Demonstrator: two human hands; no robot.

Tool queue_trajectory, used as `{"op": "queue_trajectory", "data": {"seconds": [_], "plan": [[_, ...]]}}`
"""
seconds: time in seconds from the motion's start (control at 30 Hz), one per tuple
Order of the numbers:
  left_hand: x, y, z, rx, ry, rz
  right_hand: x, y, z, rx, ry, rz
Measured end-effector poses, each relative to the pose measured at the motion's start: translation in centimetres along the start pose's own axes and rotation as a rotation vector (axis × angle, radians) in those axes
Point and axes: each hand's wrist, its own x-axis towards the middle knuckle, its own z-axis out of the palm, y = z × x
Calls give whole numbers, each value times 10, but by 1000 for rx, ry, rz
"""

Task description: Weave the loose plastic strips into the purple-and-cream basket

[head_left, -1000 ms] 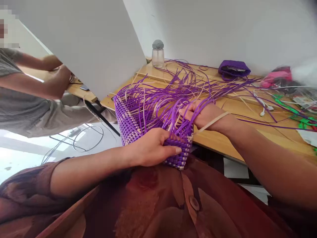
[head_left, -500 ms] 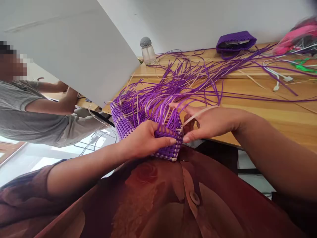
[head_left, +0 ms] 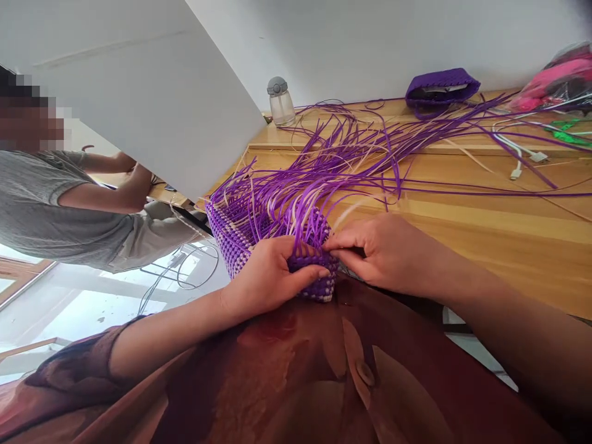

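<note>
Purple and cream strips, tightly woven, form the wall of the open-topped basket point(head_left: 226, 243) that the left hand point(head_left: 268, 271) grips, half closed, thumb laid along the outside and fingers hooked over the rim among the loose ends. Facing it, the right hand point(head_left: 393, 253) is drawn into a pinch, thumb and fingertips nearly together at the basket's right corner; a pale, blurred strip rises beside them, though from here I can't tell whether they hold it.

The basket sits close against the wearer's dark reddish-brown patterned garment point(head_left: 277, 370), by the near edge of the light wooden table point(head_left: 485, 228). Long, thin purple and cream strands point(head_left: 333, 154) spill from it across the tabletop. Behind them, near the wall, are a clear bottle with a grey lid point(head_left: 282, 105) and, well to its right, a woven purple pouch point(head_left: 441, 89), its mouth open. Further right I see white cables point(head_left: 513, 157), something green and a pink bundle in clear plastic point(head_left: 559, 80). Off to the left, beyond the pale partition point(head_left: 139, 80), sits a person in grey point(head_left: 32, 203), forearms at another tabletop.
</note>
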Motion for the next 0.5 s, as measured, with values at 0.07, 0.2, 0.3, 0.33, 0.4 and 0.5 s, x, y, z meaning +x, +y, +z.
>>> {"op": "queue_trajectory", "data": {"seconds": [0.07,0.2,0.3,0.33,0.4,0.5], "plan": [[-1,-1,0,-20,-9,20,10,-7,-5,-142,-127,67],[-2,-2,-1,-15,-4,23,35,-1,-6,-42,-317,126],[0,-4,-3,5,36,-28,44,18,1,285,-262,96],[1,-5,-3,15,44,-39,44,22,4,368,-237,111],[2,-7,-4,43,52,-42,40,27,10,485,-193,162],[2,-8,-5,86,65,-32,29,27,16,665,-126,255]]}}
